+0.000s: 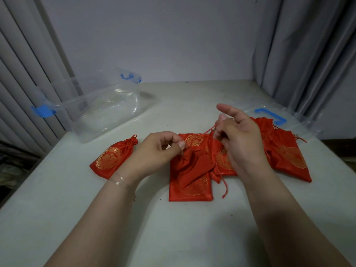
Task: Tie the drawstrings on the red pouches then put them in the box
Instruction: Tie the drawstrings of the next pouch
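A person's left hand (154,151) pinches the gathered neck of a red pouch (189,166) while the right hand (238,137) pinches its drawstring (209,130), right of the clear plastic box (96,110), above more pouches on the table (173,228)

Right hand (238,139) covers most of the red satin pouch with gold roundel (223,160) beneath it — pouch mouth not visible. Thin red drawstring (209,130) disappears into the curled fingers; knot state cannot be read. Flat clear plastic lid with blue handle (269,114) partly hidden by the red pouches at right (289,155) — far edge indistinct against curtain. Both forearms cut by bottom edge.
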`<state>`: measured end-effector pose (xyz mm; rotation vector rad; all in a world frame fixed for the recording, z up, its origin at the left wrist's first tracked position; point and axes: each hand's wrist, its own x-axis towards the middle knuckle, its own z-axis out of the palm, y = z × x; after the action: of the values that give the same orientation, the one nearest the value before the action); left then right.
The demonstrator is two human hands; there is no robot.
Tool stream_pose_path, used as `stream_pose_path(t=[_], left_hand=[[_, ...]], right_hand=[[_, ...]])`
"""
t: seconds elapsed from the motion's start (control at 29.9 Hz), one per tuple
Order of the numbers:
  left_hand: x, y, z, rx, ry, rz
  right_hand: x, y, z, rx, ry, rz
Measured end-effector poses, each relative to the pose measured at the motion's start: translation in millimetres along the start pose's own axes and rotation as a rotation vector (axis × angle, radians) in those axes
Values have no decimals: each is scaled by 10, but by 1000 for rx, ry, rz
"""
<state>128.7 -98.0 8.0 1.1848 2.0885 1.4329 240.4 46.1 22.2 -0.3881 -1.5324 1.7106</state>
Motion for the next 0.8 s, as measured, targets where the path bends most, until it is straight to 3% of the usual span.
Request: stream_pose_path(t=[0.07, 0.23, 0.47, 0.57, 0.67, 0.74, 0.8], left_hand=[[2, -1, -15, -29, 7, 2], [25, -24, -57, -368, 45, -111], [58, -62, -138, -489, 176, -204], [55, -50, -150, -457, 190, -128], [24, -31, -137, -384, 139, -78], [9, -16, -100, -353, 87, -52], [0, 6, -60, -333, 60, -24]], right_hand=[[-3, -18, 5, 108, -3, 59], [12, -91, -65, 249, -149, 214], [-32, -77, -127, -99, -458, 333], [-12, 4, -136, -410, -410, 258], [-2, 80, -107, -691, -280, -22], [-28, 77, -61, -691, -291, -186], [-65, 89, -1, -646, -383, -192]])
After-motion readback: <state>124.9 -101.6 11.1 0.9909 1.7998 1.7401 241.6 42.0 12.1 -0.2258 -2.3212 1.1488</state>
